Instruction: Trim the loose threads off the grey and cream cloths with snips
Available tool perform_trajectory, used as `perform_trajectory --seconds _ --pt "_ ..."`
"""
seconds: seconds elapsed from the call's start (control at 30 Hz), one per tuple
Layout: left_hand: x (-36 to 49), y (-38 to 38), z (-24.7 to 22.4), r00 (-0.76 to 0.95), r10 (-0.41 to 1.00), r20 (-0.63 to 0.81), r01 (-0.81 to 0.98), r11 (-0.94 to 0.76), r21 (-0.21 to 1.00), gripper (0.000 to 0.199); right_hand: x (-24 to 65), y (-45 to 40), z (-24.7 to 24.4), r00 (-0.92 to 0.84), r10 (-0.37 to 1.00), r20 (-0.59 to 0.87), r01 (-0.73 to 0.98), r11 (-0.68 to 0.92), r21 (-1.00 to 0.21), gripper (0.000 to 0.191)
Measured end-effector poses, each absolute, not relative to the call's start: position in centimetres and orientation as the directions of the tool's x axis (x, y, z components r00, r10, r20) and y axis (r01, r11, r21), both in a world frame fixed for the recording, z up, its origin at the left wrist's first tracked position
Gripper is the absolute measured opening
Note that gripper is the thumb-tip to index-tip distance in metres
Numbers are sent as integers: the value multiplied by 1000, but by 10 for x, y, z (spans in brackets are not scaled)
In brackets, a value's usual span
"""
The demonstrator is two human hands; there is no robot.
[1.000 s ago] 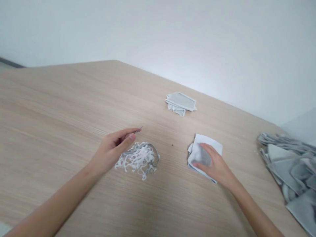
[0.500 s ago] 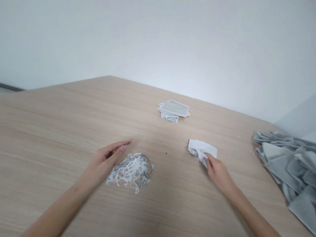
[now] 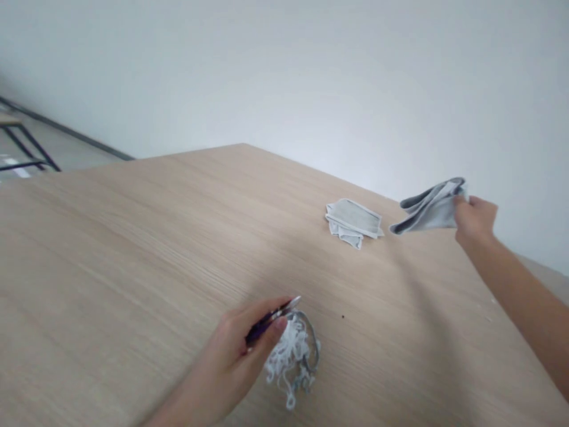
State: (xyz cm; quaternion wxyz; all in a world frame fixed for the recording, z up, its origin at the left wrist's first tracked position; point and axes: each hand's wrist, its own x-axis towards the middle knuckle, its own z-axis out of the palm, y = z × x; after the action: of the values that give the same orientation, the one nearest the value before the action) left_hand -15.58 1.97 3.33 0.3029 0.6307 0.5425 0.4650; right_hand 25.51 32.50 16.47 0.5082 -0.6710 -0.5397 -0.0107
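Note:
My left hand (image 3: 246,350) is closed around small thread snips (image 3: 267,323) with a purple handle and a shiny metal tip; the fingers cover much of them. Just under and beside its fingertips lies a tangled heap of white and grey thread trimmings (image 3: 291,350). On the right, my right hand (image 3: 475,219) pinches a folded grey and white cloth piece (image 3: 431,207) by one end. This cloth hangs in the air above the table, its loose folds pointing left. Left of it, a small stack of similar grey cloth pieces with white edges (image 3: 353,218) lies on the table.
The wooden table (image 3: 178,237) runs back to a white wall (image 3: 284,71). A dark speck (image 3: 342,316) lies on the tabletop. At the far left stands another piece of furniture with a black metal frame (image 3: 31,145).
My right hand has lifted the cloth piece off the table, up and to the right. My left hand has turned, showing more of the snips. The view has shifted left; the grey cloth pile has left it.

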Motion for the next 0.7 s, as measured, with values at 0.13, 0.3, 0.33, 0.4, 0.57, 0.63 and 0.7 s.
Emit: perform_trajectory --seconds 0.13,0.3,0.33,0.4,0.57,0.63,0.7 --pt "-150 14 38 4 919 395 455 -354 817 26 206 378 159 357 772 526 806 30 -591 27" --pt "-146 16 26 100 887 451 576 -421 700 29 150 397 102 20 967 253 799 137 -586 32" --pt "-146 16 24 119 887 447 590 -425 687 30 145 393 92 -59 984 170 785 151 -601 35" --pt "-144 15 22 130 886 445 608 -426 671 30 143 382 79 -180 983 40 760 164 -629 41" --pt "-140 14 24 105 893 437 661 -391 640 30 173 352 88 -245 969 41 723 211 -658 33" --pt "-142 16 21 107 888 447 667 -397 631 30 194 336 99 -215 971 108 723 232 -651 30" --pt "-149 19 13 106 883 457 666 -404 627 28 219 311 107 -176 969 171 729 245 -639 30"
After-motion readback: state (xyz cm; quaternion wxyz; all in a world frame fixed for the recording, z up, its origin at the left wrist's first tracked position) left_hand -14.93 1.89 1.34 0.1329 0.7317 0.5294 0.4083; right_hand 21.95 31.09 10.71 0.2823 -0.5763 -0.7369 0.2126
